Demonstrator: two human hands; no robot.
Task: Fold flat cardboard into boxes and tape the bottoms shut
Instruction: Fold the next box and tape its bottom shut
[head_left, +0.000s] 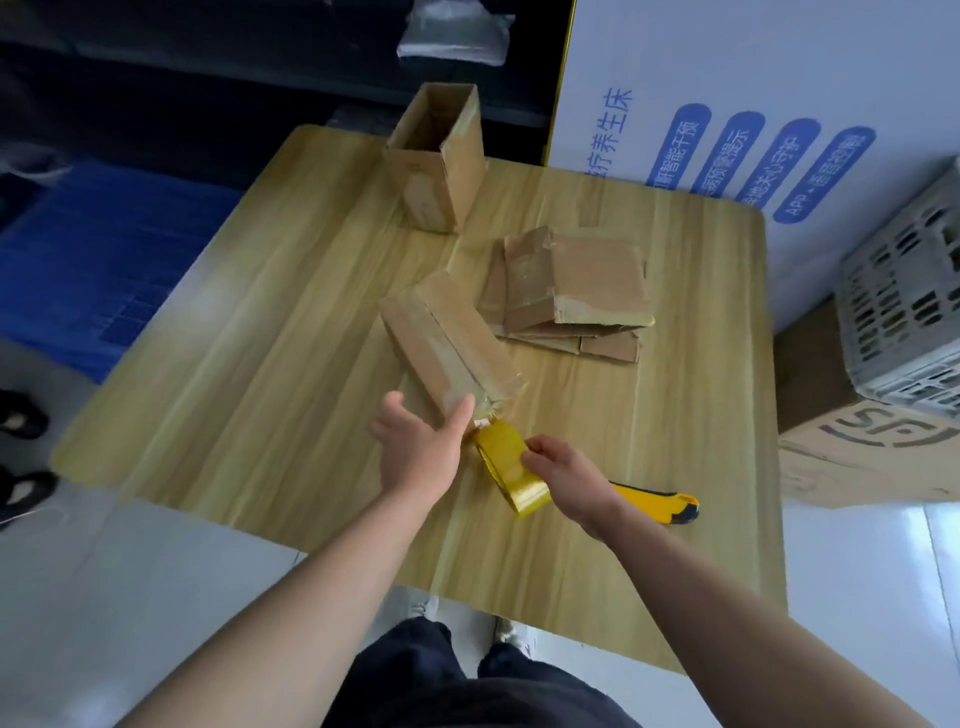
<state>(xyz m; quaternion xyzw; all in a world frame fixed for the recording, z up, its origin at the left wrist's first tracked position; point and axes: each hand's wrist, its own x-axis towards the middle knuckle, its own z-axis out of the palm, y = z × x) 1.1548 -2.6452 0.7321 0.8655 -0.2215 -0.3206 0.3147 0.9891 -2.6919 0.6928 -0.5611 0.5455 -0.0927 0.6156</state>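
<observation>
1. The light wood-grain square table (260, 364) carried all the work. Its slick top meant a light box could slide when the tape was pulled.
2. The stack of flat brown cardboard blanks (582, 286) lay right of centre, not yet folded.
3. The tall open-topped brown cardboard box (441, 171) stood upright at the far edge, well apart from the hands.
4. The long brown cardboard box (441, 332) lay on its side mid-table, with its near end at the hands. It was judged to be in the bottom-taping step. Risk: the flaps could spring apart before the tape bonded, leaving a gap in the seam.
5. The left hand (421, 447) was spread open, with its thumb pressing the box's near end and nothing gripped. Risk: a lifted thumb would let the tape end peel off.
6. The right hand (563, 470) was curled round the yellow roll of packing tape (509, 467), just beside the box end. Risk: an off-axis pull would wrinkle the tape or run it skewed.
7. The yellow-and-black utility knife (660, 506) lay on the table, partly under the right wrist. Whether the blade was out could not be told. Risk: the wrist could catch on it during the reach for the cut.
</observation>
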